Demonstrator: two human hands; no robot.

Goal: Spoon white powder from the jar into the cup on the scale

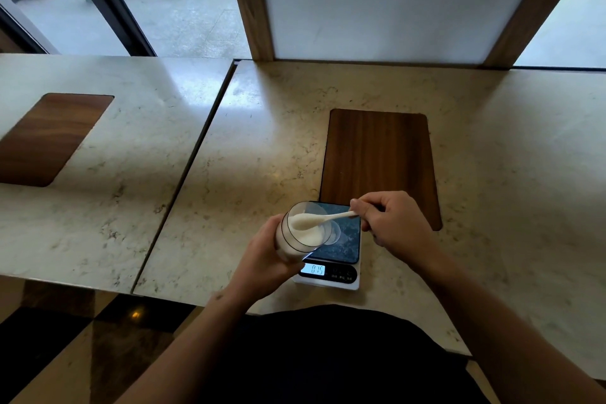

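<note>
My left hand [262,259] grips a clear glass jar [296,241] of white powder, tilted toward the right over the left edge of the scale [341,249]. My right hand [390,223] pinches the handle of a white spoon [323,220]. The spoon's bowl is heaped with powder and sits at the jar's mouth. A small clear cup [334,233] stands on the scale's dark platform, partly hidden behind the jar's rim. The scale's lit display [316,270] shows digits.
The scale rests on a marble counter [255,154] near its front edge. A dark wooden inset panel [380,157] lies just behind the scale, and another [49,138] is on the left counter slab. A seam [196,154] divides the two slabs.
</note>
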